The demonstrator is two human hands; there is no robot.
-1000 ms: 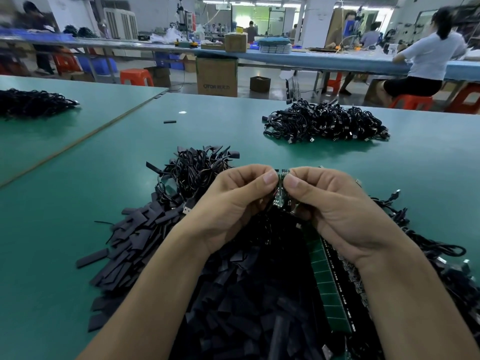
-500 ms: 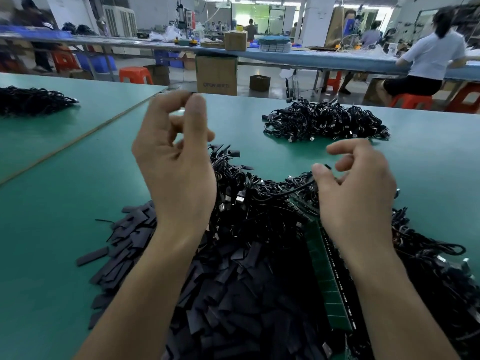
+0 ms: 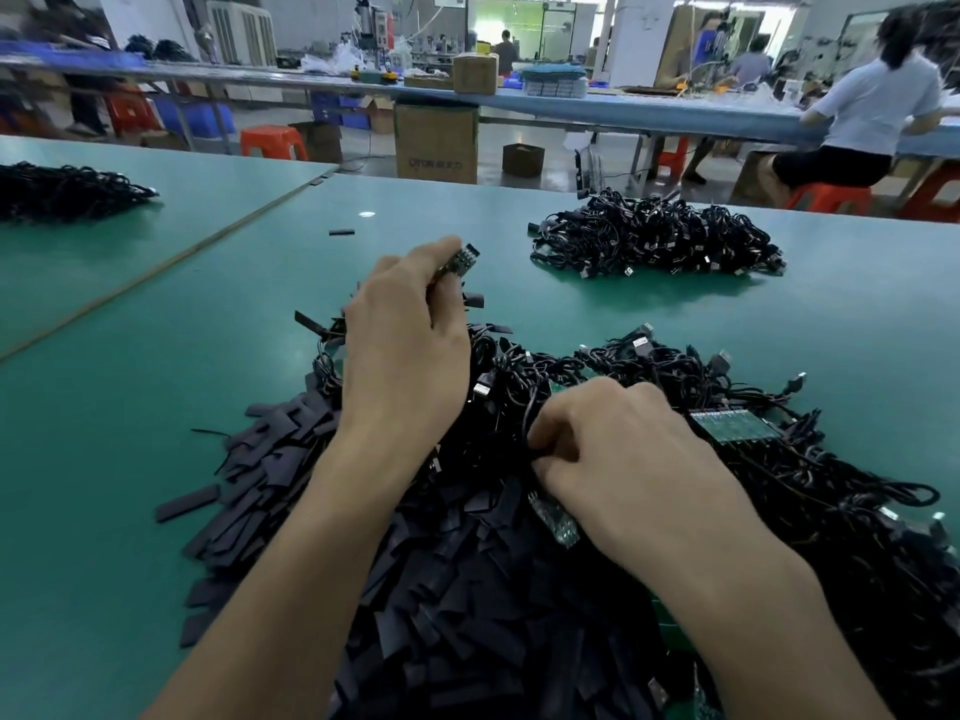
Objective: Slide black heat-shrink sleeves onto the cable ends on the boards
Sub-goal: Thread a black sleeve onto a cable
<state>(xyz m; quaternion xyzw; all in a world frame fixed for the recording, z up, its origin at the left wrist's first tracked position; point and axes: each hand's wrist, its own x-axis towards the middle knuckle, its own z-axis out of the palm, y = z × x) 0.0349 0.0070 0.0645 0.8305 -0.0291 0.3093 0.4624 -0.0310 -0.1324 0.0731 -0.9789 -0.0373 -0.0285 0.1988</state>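
My left hand [image 3: 405,350] is raised over the far side of the heap and pinches a small circuit board [image 3: 460,259] with a black end sticking out past its fingertips. My right hand [image 3: 623,454] lies knuckles-up on the tangle of black cables [image 3: 810,475], its fingers curled round one cable at the left of the hand. A small clear-looking board [image 3: 555,519] pokes out below that hand. A big heap of flat black heat-shrink sleeves [image 3: 415,595] lies under both forearms. A green strip of boards [image 3: 735,426] lies in the cables to the right.
On the green table [image 3: 156,387], a second pile of black cables [image 3: 654,236] lies at the far right and a third [image 3: 62,189] at the far left. One loose sleeve [image 3: 341,232] lies apart. A person sits at a bench behind.
My left hand has come down from its raised position and now holds a small board. My right hand has dropped onto the cable tangle and closed round a cable.
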